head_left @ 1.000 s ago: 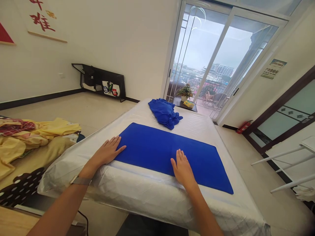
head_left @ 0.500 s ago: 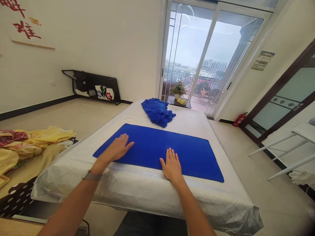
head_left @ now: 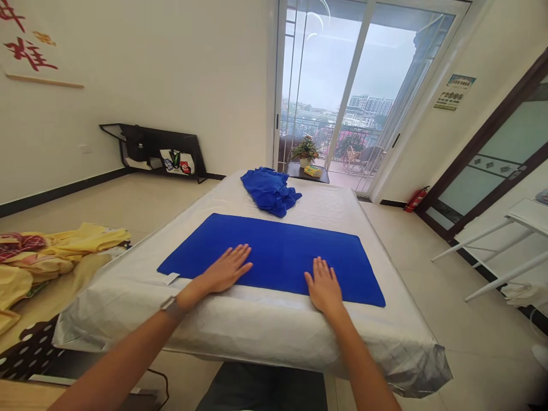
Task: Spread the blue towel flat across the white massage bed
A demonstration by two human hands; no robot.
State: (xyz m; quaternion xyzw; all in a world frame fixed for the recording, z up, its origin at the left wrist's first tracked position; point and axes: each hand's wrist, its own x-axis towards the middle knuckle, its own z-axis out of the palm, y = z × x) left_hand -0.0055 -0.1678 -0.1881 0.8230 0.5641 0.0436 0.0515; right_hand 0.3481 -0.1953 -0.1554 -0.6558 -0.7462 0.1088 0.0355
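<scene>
- My left hand [head_left: 226, 268] and right hand [head_left: 324, 287] cover parts of the blue cloth [head_left: 274, 251], so I can't see what's under my palms.
- The white tag [head_left: 170, 278] on the cloth is too small to read.
- The blue heap [head_left: 269, 192] is bunched up, and its folds hide its shape.
- The yellow packet [head_left: 313, 171] is too small to make out.
- The print on the wall notice [head_left: 454, 92] is too small to read.
- The yellow clothes [head_left: 43, 257] run off the left edge.
- The white table [head_left: 526, 217] runs off the right edge.
- The wall hanging [head_left: 29, 51] is cut off at the top left.
</scene>
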